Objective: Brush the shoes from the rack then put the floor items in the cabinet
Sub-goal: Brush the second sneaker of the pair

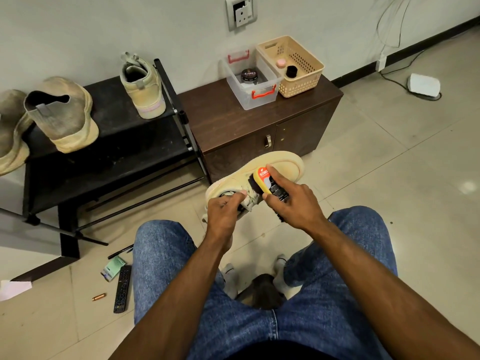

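Brushing step in hand. Seated person, knees apart, works on one cream shoe [259, 175] held out in front of the knees, above the floor and just before the cabinet [259, 120]. Left hand [226, 209] grips the shoe at the collar, fingers curled into the opening. Right hand [291, 201] grasps the yellow-backed brush [270, 183], thumb on one edge and fingers on the other, dark bristles laid against the lace area.

Still on the rack [117, 141]: one matching cream shoe [142, 87] standing heel-up at the right end, a grey slip-on [62, 113] at the left, and a further shoe [10, 133] cut off by the frame edge.

Floor items lie left of the left knee: remote [122, 289], pen [120, 252], small green packet [113, 268], copper-coloured cylinder [99, 296].

Judgement: task is early; the next move calls for strokes along the upper while the left hand turns the shoe to bring fresh sides to the bristles, then a swap with a shoe from the rack.

Hard to make out: brush bristles mostly hidden behind the right hand; shoe heel hidden by the left hand. Cabinet doors appear closed, interior unseen. The packet's print is too small to read. Pink paper [14, 288] at the left edge is cut off.
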